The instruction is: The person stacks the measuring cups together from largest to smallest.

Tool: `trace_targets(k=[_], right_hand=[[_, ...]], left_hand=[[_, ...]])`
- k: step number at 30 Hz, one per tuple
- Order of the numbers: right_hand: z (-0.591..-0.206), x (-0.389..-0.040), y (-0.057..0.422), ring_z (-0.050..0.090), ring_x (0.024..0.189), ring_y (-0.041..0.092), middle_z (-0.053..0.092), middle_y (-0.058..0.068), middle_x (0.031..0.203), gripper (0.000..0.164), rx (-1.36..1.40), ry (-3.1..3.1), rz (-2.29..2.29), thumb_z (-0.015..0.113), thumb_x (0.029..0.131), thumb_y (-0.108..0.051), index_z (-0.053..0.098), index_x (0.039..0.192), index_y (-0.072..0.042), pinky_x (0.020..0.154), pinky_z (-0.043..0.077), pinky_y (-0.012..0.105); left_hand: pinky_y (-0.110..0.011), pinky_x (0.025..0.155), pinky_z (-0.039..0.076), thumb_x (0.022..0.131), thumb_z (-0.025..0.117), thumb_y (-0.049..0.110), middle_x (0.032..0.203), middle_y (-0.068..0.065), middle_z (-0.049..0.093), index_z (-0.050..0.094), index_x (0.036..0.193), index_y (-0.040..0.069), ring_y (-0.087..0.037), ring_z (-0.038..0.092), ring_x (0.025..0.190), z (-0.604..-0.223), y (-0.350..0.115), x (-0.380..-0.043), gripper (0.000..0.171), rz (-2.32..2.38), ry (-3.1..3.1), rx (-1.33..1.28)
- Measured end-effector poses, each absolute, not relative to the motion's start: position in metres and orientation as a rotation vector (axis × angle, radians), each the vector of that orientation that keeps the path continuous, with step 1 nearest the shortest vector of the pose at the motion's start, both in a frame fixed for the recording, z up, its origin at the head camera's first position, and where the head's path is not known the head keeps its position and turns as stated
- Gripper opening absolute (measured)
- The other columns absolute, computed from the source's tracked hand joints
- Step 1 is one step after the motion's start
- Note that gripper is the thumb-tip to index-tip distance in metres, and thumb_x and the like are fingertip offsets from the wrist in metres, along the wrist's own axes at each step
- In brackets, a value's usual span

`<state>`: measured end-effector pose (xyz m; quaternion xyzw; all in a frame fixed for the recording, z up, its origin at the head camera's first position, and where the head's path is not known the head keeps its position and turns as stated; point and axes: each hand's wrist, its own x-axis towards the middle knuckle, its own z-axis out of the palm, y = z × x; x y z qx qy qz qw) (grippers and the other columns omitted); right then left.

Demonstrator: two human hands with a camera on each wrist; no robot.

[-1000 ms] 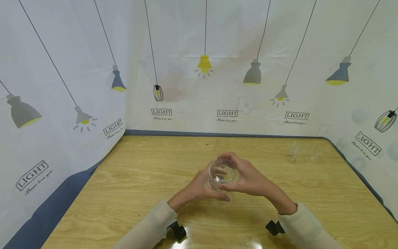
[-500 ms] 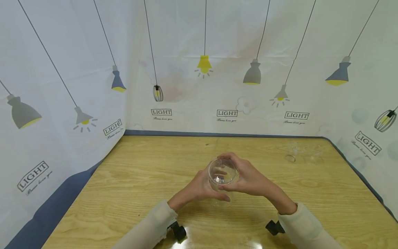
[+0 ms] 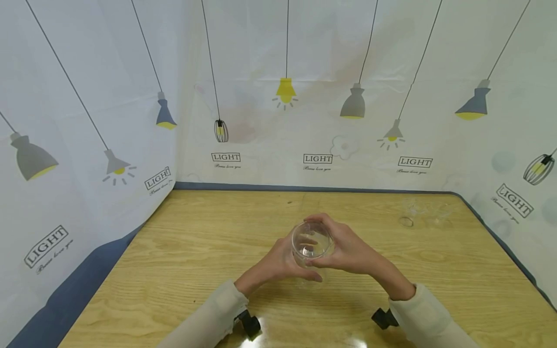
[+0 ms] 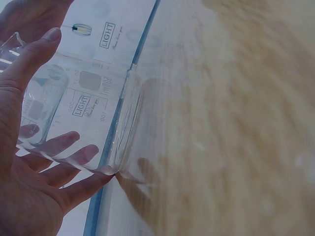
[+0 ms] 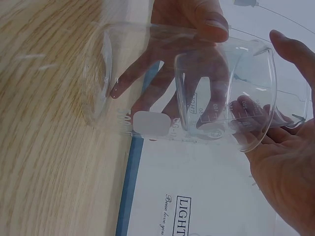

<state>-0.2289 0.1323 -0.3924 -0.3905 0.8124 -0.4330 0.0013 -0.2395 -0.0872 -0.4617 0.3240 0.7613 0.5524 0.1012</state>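
Two clear glass beakers are nested at the middle of the table. The larger beaker (image 5: pixel 151 123) has printed graduations, and its base is at the wood. Inside it sits a smaller beaker (image 5: pixel 211 131), whose upper end sticks out past the larger one's rim. My left hand (image 3: pixel 278 258) grips the larger beaker's side, fingers spread along one wall and thumb on the other. My right hand (image 3: pixel 350 251) holds the smaller beaker round its upper end, thumb on the near side and fingers on the far side. From above, the smaller beaker's rim faces up.
More clear glassware (image 3: pixel 406 221) stands at the back right of the wooden table (image 3: pixel 196 232). White curtains (image 3: pixel 261 135) printed with lamps enclose the back and both sides. A black wrist camera (image 3: pixel 250 324) hangs under each sleeve.
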Motion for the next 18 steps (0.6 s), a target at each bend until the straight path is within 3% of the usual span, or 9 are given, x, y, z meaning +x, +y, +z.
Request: trace_targets(k=[13,18], right_hand=[[-0.393,-0.229,0.1322,0.062,0.133,0.028,0.062,0.01,0.144,0.081,-1.232,2.542,-1.361,0.091,0.081,-0.022,0.045,0.146,-0.008,0.107,0.051,0.055],[-0.3931,-0.229,0.1324,0.061,0.133,0.027,0.062,0.01,0.144,0.081,-1.226,2.548,-1.357,0.091,0.08,-0.02,0.046,0.146,-0.006,0.108,0.052,0.049]], left_hand=[[-0.031,0.1,0.057,0.075,0.095,0.024,0.146,-0.005,0.058,0.031,0.158,0.035,-0.034,0.063,0.129,-0.4632,-0.0887,-0.2401,0.106,1.626,2.247,0.989],[-0.032,0.1,0.057,0.076,0.095,0.024,0.147,-0.006,0.057,0.03,0.159,0.034,-0.033,0.062,0.13,-0.4634,-0.0888,-0.2403,0.106,1.627,2.238,0.994]])
